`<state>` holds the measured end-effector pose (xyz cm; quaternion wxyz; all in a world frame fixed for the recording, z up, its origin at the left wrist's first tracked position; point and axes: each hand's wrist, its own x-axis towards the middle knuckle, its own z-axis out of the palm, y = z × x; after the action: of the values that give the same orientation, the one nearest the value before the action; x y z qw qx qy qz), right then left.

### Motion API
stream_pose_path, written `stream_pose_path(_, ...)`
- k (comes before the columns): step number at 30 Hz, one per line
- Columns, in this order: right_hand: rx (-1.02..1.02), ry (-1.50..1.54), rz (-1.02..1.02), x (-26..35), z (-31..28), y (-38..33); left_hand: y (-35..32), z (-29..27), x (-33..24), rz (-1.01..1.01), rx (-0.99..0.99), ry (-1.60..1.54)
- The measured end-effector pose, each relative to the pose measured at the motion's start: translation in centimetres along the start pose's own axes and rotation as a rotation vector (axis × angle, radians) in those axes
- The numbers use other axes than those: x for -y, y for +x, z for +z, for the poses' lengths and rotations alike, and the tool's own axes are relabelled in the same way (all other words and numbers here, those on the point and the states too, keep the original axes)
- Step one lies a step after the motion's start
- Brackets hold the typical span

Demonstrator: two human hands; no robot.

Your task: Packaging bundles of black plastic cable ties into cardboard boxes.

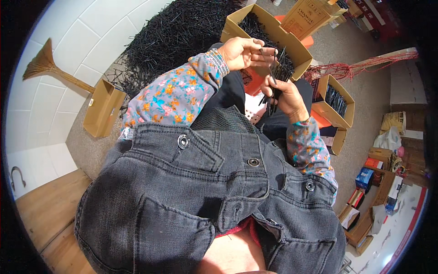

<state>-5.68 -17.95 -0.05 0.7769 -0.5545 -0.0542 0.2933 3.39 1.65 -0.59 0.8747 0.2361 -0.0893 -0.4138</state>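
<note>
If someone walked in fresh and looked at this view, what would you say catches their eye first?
Most striking is the huge heap of thin black sticks against the white tiled wall at upper left. In front of it, the left hand and right hand work a small bundle of black sticks over an open cardboard box already filled with them. A dark denim jacket fills the foreground.

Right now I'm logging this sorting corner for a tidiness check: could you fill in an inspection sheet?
Surface: speckled floor, no table seen.
Job's things: bundle of thin black sticks; open cardboard box holding more.
Clutter: big loose stick pile, empty box, smaller box of sticks, broom.
Hands: left hand pinches sticks; right hand grips the bundle.
Cables: red cords.
Surroundings: white tiled wall.
</note>
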Motion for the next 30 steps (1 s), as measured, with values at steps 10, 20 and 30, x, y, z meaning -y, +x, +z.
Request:
stream_pose_path(10, -0.097, 0.044, 0.129, 0.4, 1.1, -0.3, 0.3, 0.9, 1.5, 0.159, -0.065, 0.522)
stream_pose_path(20, -0.021, 0.175, 0.099, -0.5, 2.8, -0.1, 0.2, 1.5, 2.0, 0.22, -0.113, 0.353)
stream_pose_path(30, -0.064, -0.03, 0.298, -0.8, 1.2, 1.6, 0.2, 2.8, 5.1, 0.252, -0.093, 1.298)
